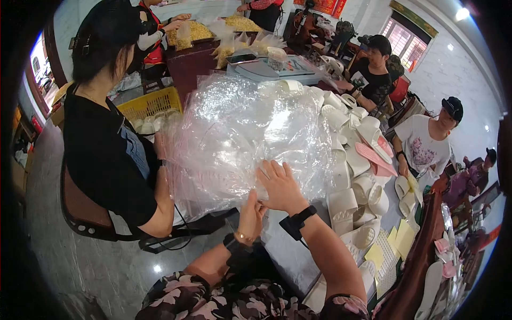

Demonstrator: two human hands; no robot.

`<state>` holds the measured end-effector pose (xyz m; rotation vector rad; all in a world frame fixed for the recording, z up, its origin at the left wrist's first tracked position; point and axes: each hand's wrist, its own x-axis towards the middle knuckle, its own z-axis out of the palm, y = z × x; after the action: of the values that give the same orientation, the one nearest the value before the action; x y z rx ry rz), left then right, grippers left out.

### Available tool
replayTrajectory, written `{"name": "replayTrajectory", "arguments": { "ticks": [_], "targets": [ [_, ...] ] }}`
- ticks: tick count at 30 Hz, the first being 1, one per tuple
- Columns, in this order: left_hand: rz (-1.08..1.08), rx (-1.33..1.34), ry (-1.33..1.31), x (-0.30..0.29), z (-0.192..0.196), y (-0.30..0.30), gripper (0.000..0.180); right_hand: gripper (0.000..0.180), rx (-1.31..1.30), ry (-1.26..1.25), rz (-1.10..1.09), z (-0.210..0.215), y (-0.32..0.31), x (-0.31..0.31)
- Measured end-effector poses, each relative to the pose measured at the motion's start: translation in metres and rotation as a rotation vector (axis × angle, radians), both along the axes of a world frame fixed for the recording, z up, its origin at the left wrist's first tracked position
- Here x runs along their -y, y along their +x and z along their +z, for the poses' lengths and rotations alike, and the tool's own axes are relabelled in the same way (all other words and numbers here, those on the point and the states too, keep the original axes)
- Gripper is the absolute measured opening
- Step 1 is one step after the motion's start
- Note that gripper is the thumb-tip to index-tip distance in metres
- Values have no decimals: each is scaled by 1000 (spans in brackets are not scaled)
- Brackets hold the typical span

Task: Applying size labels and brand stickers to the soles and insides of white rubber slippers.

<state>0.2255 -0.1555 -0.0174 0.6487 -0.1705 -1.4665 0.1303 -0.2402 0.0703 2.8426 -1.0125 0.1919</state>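
Note:
A broad stack of clear plastic bags (pixel 229 138) covers the middle of the table, wrinkled and shiny, with a pinkish tint on its left side. My right hand (pixel 281 188) lies flat on top near the front edge, its fingers spread. Just to its left, my left hand (pixel 249 217) is closed at the near edge of the bags, thumb up against the plastic. Part of its fingers is hidden, so how many layers it holds cannot be seen. White slippers (pixel 360 186) are heaped along the right side of the stack, with a pink pair (pixel 376 159) among them.
A person in black (pixel 106 138) sits close at left, one arm against the bags. Behind stand a yellow crate (pixel 152 104) of slippers and a grey tray (pixel 277 68). Yellow sheets (pixel 394 240) lie at right. Other people work around the table.

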Motion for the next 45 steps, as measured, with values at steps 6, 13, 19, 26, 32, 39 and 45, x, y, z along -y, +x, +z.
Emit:
{"name": "replayTrajectory", "arguments": {
  "ticks": [6,13,19,26,32,39,45],
  "targets": [
    [84,63,172,29,8,11,65,67,40,-72,-5,14,-7,-14],
    [127,236,204,61,-2,19,47,48,118,-70,-29,38,-49,-61],
    [102,172,171,67,-4,32,50,46,184,36,-241,55,-134,-128],
    [-51,184,212,41,0,36,69,40,521,14,-763,50,-286,-254],
    [-198,238,155,1,-8,5,49,33,672,-23,-1077,14,-336,-357],
    [-429,378,99,-30,22,-59,32,21,880,182,-1194,-21,-301,-404],
    [-832,881,-503,-114,56,-156,25,15,835,228,-1185,-29,-276,-407]
  ]
}}
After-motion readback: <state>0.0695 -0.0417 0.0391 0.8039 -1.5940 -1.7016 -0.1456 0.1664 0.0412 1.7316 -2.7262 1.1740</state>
